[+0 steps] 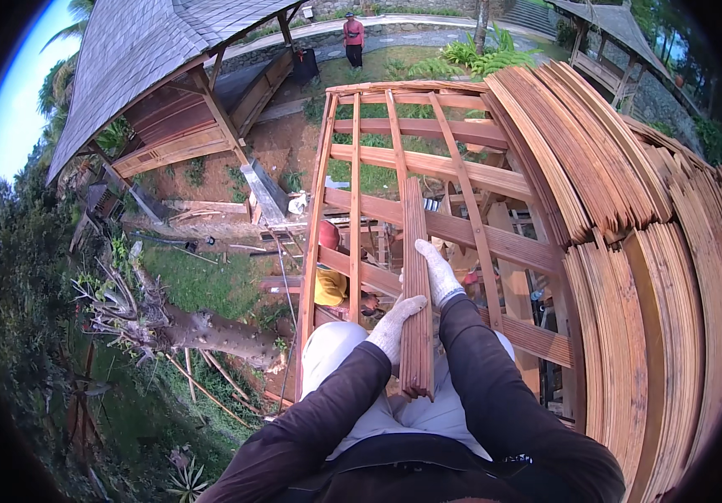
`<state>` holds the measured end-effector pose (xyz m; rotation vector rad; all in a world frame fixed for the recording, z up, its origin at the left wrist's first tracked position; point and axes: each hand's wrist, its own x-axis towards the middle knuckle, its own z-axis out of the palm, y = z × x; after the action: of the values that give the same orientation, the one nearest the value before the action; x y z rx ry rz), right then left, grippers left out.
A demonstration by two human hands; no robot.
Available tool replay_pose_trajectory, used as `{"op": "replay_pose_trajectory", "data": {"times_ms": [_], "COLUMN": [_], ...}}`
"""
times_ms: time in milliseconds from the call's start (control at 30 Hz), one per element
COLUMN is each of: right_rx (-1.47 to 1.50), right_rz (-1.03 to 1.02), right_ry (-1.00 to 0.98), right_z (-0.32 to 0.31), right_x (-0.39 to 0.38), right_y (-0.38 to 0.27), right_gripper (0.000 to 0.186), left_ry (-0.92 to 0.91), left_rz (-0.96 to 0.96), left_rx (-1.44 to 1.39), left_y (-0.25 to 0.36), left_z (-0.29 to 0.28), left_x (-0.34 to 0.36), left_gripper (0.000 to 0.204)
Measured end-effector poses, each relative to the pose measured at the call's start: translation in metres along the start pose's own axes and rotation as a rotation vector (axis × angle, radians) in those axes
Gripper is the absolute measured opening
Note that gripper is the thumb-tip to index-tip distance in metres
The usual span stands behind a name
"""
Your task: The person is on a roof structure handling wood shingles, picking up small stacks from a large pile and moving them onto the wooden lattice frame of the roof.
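A long, narrow bundle of thin reddish-brown wooden boards (416, 285) stands lengthwise in front of me, between my thighs and the roof frame. My left hand (399, 325), in a whitish knitted glove, grips its left side about the middle. Gloved the same way, my right hand (439, 270) holds the right side a little farther up. The fingers of both hands are partly hidden around the bundle. Beneath it lies the open grid of wooden battens and rafters (495, 239).
Tall stacks of thin wooden boards (621, 310) line the right side of the roof. Below the frame, a person in a red cap and yellow shirt (331, 287) is partly hidden. Farther off are another person (353, 40), a shingled roof (151, 67) and a cut tree trunk (218, 338).
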<state>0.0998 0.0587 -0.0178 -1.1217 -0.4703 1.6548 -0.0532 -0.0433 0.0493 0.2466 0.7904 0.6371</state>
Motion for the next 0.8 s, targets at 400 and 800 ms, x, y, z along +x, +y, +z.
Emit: {"op": "replay_pose_trajectory", "data": {"times_ms": [400, 800], "right_rx": [-0.159, -0.091], "right_rz": [-0.089, -0.097], "right_ry": [0.078, -0.055], "right_z": [-0.023, -0.009], "right_x": [0.016, -0.007], "right_y": [0.002, -0.006], "right_gripper": [0.077, 0.078], "left_ry": [-0.026, -0.072], "left_rz": [0.259, 0.269], "left_rx": [0.068, 0.055], "left_y": [-0.024, 0.001], "left_z": [-0.026, -0.033], "left_x": [0.081, 0.109], "left_gripper": [0.052, 0.062]}}
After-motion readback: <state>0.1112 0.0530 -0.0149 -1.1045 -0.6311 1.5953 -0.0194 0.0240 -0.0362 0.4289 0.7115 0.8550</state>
